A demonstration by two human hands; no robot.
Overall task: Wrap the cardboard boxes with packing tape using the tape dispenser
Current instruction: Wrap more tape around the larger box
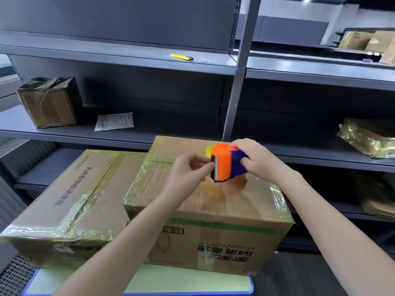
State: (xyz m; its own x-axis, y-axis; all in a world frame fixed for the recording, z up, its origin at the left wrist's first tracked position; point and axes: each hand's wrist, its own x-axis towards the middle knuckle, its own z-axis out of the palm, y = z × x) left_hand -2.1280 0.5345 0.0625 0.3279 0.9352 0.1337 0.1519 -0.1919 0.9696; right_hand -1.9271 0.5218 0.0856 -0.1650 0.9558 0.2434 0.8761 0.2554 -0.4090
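In front of you stands a dark grey metal shelving unit (128, 67) with a lighter grey upright post (239, 82). On its upper shelf, near the front edge just left of the post, lies a yellow utility knife (181, 57). One shelf down, a flat white printed paper packet (114, 121) lies near the front edge. On the shelf right of the post, at its far right end, you see a crumpled bundle of golden transparent film (367, 137). Nearest you is a pale green tabletop with a blue rim (192, 280), and a white mesh grille (15, 274) sits beyond its left edge.
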